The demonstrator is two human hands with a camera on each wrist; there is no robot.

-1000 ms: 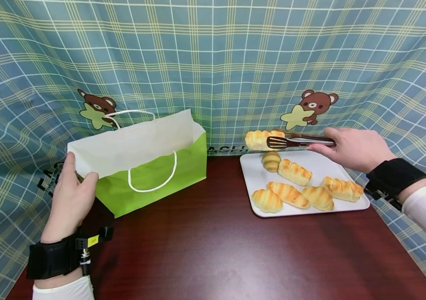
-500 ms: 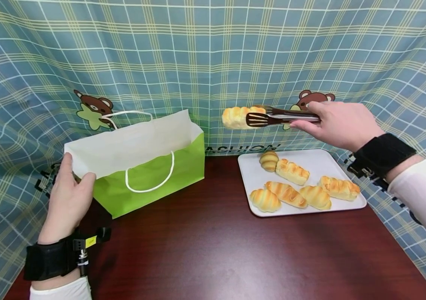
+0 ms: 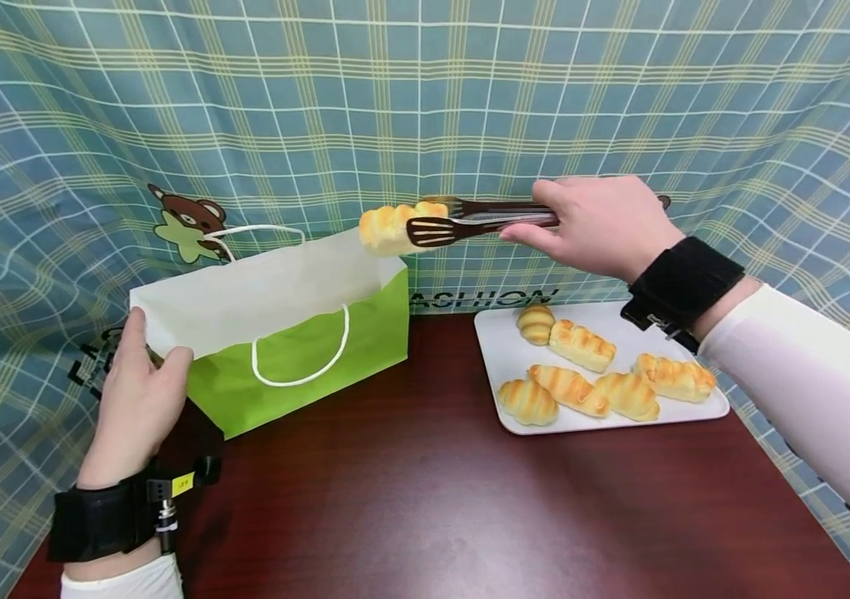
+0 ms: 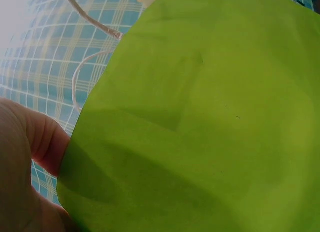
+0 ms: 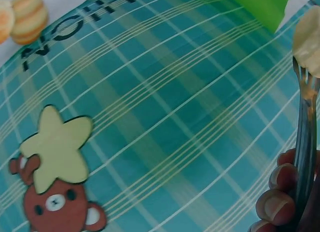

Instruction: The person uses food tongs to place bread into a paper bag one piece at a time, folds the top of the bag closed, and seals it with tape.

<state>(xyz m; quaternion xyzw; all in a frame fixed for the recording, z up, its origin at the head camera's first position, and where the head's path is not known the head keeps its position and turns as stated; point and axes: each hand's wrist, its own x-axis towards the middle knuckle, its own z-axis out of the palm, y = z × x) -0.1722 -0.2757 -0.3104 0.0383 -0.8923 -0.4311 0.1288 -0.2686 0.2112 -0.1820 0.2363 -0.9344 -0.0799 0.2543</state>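
My right hand holds dark brown tongs in the air between the tray and the bag. A long golden bread roll is clamped in the tongs' slotted tips, beside the upper right corner of a green paper bag. In the right wrist view, my fingertips wrap round the tongs' handle. My left hand grips the bag's left end at the rim. In the left wrist view, a finger passes behind the bag's edge, its tip hidden. The bag stands with its white-lined mouth spread.
On the right of the dark red table, a white tray carries several bread rolls. White cord handles stick out from the bag's front and back. A blue plaid curtain hangs behind everything.
My right hand has lifted the bread roll in the tongs up from above the tray and carried it left to the bag's right end. The left hand stays at the bag's left end.
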